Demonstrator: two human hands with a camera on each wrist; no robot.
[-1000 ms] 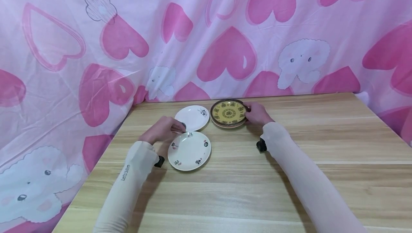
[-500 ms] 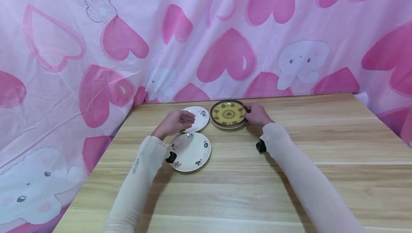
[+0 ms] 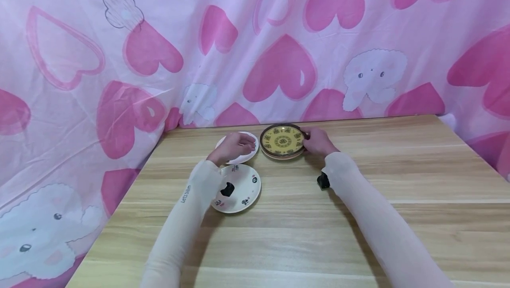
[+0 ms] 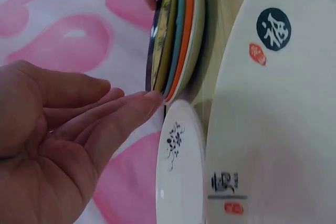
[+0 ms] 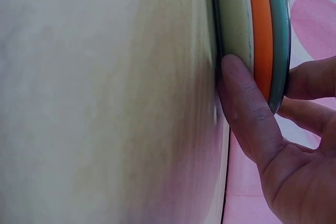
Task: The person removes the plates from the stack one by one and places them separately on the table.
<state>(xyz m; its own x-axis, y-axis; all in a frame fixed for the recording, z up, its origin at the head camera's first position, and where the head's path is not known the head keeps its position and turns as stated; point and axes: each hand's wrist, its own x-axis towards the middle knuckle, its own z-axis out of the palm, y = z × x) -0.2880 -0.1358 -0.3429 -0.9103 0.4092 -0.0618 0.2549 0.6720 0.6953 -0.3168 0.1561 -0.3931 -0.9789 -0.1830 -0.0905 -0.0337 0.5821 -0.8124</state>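
Note:
My left hand [image 3: 235, 147] hovers over a small white plate [image 4: 181, 177] with a dark floral sprig, fingers loosely extended and holding nothing. In the left wrist view, the fingertips of that hand [image 4: 63, 129] overlap the near edge of the stack; whether they touch it I cannot tell. My right hand [image 3: 318, 141] grips the right edge of the stack of plates [image 3: 282, 141], thumb at the lower rim and fingers at the upper side. A patterned yellow plate with a dark rim tops the stack, above teal, orange and pale ones [image 5: 233, 14].
Nearer to me lies a larger white plate [image 3: 244, 193] with black and red characters, partly under my left wrist. All the plates stand on a wooden table [image 3: 303, 239]. Behind the table hangs a pink cloth [image 3: 223, 75] printed with hearts.
My left hand has left the area between the two white plates and moved right and slightly up, over the small white plate toward the stack. My right hand stays at the stack.

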